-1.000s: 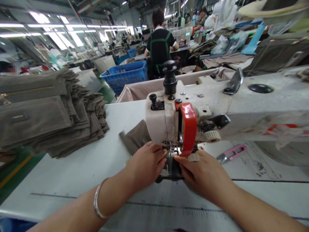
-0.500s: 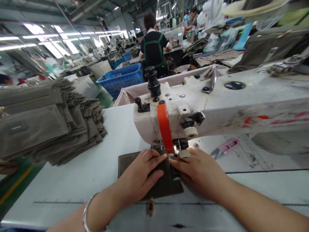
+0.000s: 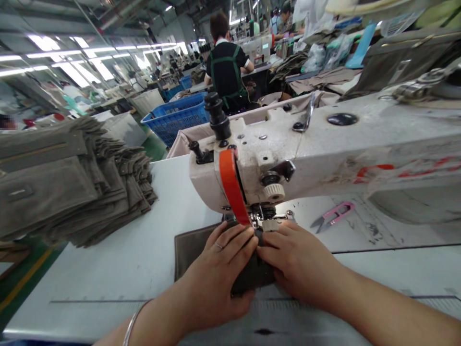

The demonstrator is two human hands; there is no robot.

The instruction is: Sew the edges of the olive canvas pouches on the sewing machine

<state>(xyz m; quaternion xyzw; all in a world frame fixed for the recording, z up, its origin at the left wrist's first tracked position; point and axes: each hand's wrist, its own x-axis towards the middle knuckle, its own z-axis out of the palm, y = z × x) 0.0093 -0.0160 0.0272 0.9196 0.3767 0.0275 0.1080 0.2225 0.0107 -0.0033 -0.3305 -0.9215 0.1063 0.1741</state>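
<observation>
A dark olive fabric piece (image 3: 196, 242) with a stitched border lies under the head of a white sewing machine (image 3: 248, 168). My left hand (image 3: 219, 269), with a ring and a bracelet, rests over it, fingertips close to the presser foot and thumb at its front edge. My right hand (image 3: 298, 259) grips the fabric from the right side, with bent fingers just before the needle area. The two hands' fingertips nearly meet. An orange guard strip (image 3: 232, 187) hides part of the needle. Pink-handled thread snips (image 3: 334, 216) lie right of my right hand.
A tall stack of olive fabric pieces (image 3: 75, 178) stands on the left of the white table (image 3: 108, 269). Behind the machine are a blue basket (image 3: 176, 117) and a seated co-worker (image 3: 226, 67). A ruler scale runs along the table's front.
My left hand has slid forward over the fabric, with its thumb now at the front edge. The fabric's front part has turned or shifted under the hands. The view has shifted slightly.
</observation>
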